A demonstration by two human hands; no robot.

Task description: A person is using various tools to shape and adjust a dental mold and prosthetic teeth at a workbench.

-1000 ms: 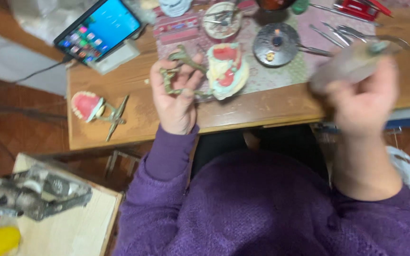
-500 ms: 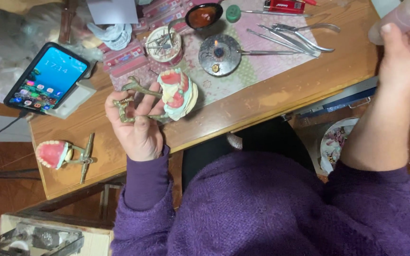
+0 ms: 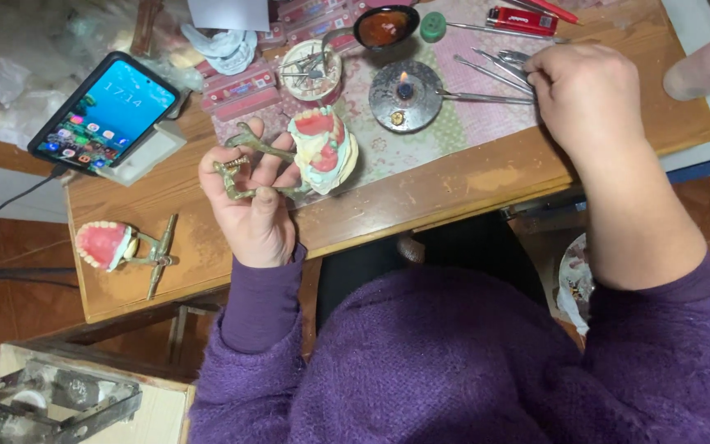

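My left hand [image 3: 252,205] grips a brass dental articulator [image 3: 244,160] that carries a plaster model with pink wax and teeth [image 3: 322,148], held over the wooden table [image 3: 445,185]. My right hand [image 3: 585,99] reaches over the patterned mat at the back right and touches several thin metal instruments [image 3: 491,70]; whether it grips one is unclear. A small round burner [image 3: 404,94] with a lit flame stands between my two hands.
A lit phone [image 3: 104,111] leans on a white stand at the left. A second articulator with a pink denture [image 3: 121,247] lies at the table's near left. A dish of tools [image 3: 310,70], a brown bowl [image 3: 384,25] and a red lighter [image 3: 519,18] sit at the back.
My right hand came down from the raised position at the right, no longer holding the pale bottle, and now rests on the instruments. My left hand still holds the articulator.
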